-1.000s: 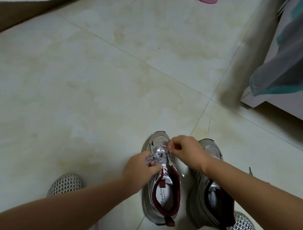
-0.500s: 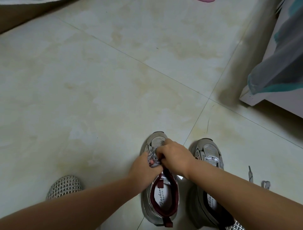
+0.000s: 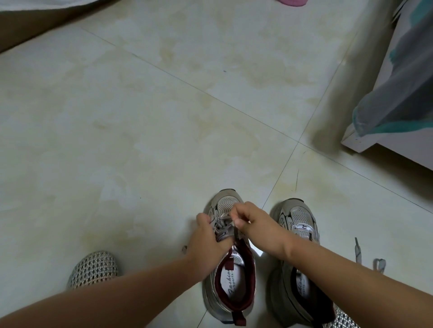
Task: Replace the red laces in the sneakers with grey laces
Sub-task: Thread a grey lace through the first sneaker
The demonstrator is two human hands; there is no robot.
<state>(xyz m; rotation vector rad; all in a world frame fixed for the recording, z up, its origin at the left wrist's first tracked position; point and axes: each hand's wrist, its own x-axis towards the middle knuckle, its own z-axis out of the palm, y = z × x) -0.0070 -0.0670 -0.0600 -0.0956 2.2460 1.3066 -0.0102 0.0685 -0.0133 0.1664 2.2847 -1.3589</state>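
Two grey sneakers with dark red lining stand side by side on the tiled floor, toes pointing away from me. On the left sneaker (image 3: 230, 278) a grey lace (image 3: 222, 228) crosses the eyelets. My left hand (image 3: 206, 243) grips the tongue area and the lace from the left side. My right hand (image 3: 255, 224) pinches a strand of that lace above the toe end, fingers closed. The right sneaker (image 3: 297, 222) shows no lace; my right forearm crosses over its heel. A loose grey lace (image 3: 358, 251) lies on the floor to its right.
My feet in knitted grey slippers show at the lower left (image 3: 93, 269) and the bottom right (image 3: 342, 318). A white furniture corner (image 3: 360, 140) draped with grey-teal cloth (image 3: 398, 100) stands at the right. A pink object (image 3: 293, 1) lies at the top edge.
My right hand went down onto the laces beside my left hand, then rose a little toward the toe, pulling a lace strand. My left hand stays on the left sneaker.
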